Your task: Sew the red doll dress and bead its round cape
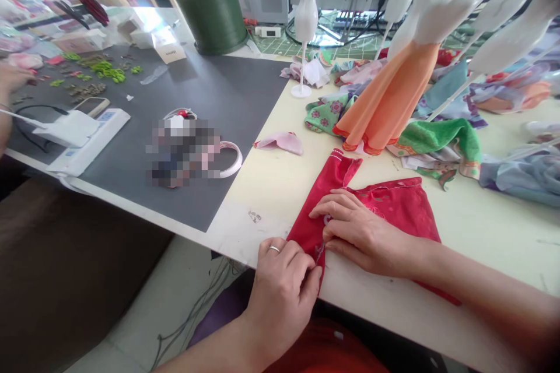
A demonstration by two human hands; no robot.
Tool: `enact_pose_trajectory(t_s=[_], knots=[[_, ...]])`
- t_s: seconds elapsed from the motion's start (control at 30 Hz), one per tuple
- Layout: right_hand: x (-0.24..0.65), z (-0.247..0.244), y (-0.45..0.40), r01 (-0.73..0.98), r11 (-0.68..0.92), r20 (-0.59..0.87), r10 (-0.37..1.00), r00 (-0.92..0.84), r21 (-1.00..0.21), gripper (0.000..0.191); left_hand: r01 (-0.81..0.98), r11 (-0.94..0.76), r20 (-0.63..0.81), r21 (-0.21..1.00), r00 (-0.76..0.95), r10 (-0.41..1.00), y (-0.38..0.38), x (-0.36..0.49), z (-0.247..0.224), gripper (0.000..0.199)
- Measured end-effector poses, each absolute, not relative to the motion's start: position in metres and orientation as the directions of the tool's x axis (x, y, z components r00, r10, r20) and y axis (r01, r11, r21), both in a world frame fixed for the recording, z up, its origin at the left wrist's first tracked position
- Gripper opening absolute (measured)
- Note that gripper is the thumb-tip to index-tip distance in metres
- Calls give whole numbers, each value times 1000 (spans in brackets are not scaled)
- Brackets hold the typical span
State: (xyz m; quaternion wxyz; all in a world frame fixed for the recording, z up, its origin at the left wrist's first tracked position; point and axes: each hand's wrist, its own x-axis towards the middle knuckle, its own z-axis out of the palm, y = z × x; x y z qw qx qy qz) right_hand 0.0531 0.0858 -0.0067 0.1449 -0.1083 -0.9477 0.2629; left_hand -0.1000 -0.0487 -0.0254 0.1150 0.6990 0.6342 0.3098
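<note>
A red printed cloth (385, 210) lies folded on the pale yellow table (258, 186), close to its near edge. My left hand (282, 297), with a ring on one finger, pinches the cloth's lower edge at the table edge. My right hand (363, 233) lies across the middle of the cloth, its fingers and thumb gathering a fold. A narrow sleeve-like strip of the cloth (335, 178) sticks up past my right hand. Part of the cloth is hidden under both hands.
A pink fabric scrap (280, 143) lies beyond the cloth. An orange skirt (385, 99) hangs from a white doll form, among heaped printed fabrics. On the grey mat (131, 180) sit a power strip (87, 140) and a pixelated patch. Another person's hand (13, 78) shows at far left.
</note>
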Motion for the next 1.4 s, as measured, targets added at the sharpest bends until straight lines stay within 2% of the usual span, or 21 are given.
enact_pose_trajectory(t_s=[0.53,0.83,1.4], knots=[[42,-6,88,126,859,187,247,-951,-496,19,824,-172,247,540,40,968,-49,-106,-19,20],[41,-4,87,121,848,174,243,-954,-516,18,793,-178,254,583,31,967,-49,-109,-19,19],[37,-11,86,166,858,188,288,-939,-486,17,838,-172,265,518,35,964,-49,-109,-22,20]])
